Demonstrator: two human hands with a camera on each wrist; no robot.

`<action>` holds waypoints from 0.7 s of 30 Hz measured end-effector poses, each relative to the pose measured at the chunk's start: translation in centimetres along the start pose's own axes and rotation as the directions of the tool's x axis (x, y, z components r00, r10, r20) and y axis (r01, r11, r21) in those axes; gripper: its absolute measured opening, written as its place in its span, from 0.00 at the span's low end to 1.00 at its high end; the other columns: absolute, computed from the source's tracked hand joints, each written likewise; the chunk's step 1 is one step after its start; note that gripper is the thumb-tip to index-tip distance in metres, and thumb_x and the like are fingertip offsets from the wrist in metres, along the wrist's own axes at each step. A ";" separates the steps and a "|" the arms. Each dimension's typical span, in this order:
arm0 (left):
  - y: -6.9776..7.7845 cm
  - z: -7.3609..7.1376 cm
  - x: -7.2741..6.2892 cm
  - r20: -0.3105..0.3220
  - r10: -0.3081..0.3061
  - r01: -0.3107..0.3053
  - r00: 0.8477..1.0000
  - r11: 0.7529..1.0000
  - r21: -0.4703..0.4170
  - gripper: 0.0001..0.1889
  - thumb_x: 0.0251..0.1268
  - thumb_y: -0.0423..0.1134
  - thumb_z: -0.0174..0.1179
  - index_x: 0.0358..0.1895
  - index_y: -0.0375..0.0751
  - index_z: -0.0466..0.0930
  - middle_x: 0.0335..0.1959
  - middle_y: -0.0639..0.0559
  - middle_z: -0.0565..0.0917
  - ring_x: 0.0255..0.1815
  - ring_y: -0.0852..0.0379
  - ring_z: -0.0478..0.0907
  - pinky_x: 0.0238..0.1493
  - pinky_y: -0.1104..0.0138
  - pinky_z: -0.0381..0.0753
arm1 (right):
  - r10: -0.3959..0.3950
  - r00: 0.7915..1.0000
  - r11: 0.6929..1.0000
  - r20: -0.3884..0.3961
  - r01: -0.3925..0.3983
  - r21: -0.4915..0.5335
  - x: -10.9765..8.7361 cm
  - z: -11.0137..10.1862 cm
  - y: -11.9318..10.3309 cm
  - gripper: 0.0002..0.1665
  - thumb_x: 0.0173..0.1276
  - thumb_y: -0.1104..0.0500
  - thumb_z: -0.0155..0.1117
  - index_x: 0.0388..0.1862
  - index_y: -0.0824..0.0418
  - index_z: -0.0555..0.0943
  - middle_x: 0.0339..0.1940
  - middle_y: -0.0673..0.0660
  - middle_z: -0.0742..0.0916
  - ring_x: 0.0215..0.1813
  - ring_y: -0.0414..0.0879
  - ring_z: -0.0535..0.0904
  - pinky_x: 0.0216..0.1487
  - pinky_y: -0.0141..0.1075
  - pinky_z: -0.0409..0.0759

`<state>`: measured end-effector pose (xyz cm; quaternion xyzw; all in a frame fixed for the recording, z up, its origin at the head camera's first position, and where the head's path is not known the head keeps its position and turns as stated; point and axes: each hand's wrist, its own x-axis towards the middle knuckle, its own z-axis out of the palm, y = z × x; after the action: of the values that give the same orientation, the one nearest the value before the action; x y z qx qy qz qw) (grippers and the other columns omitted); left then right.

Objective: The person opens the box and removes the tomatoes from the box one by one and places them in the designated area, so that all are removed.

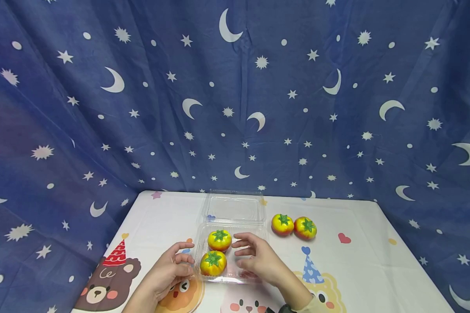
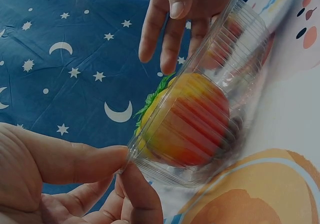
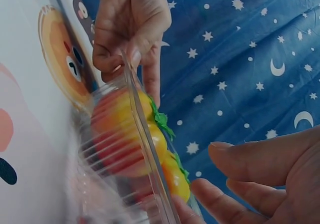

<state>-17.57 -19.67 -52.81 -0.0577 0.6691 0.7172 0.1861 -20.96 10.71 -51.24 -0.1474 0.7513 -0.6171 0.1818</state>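
A clear plastic clamshell box (image 1: 235,279) lies on the table with its lid (image 1: 235,208) folded back behind it. Two yellow-and-red tomato-like fruits with green leafy tops sit in its left half, a rear one (image 1: 219,240) and a front one (image 1: 213,263). My left hand (image 1: 170,269) pinches the box's rim between thumb and forefinger, as the left wrist view shows. Over the box's right half is my right hand (image 1: 260,258), its fingers loosely bent and parted, with nothing between thumb and fingers. The right hand's fingertips are close beside the rear fruit.
Right of the box, two more such fruits, one nearer (image 1: 283,224) and one farther right (image 1: 305,228), stand side by side on the table. The white tablecloth (image 1: 360,269) carries printed cartoon animals. A blue curtain (image 1: 258,108) with moons and stars hangs behind the table.
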 end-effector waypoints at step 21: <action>0.0 0.0 0.1 0.009 0.010 -0.010 1.000 1.000 0.004 0.43 0.56 0.23 0.64 0.78 0.35 0.59 0.40 0.49 0.82 0.32 0.55 0.80 0.41 0.62 0.87 | 0.077 0.996 0.997 0.039 -0.077 0.001 0.8 1.8 0.1 0.40 0.61 0.73 0.73 0.73 0.60 0.76 0.64 0.64 0.86 0.61 0.60 0.87 0.45 0.52 0.92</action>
<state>-17.62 -19.65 -52.81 -0.0508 0.6700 0.7170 0.1858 -20.83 8.82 -51.67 -0.1300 0.7521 -0.6074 0.2201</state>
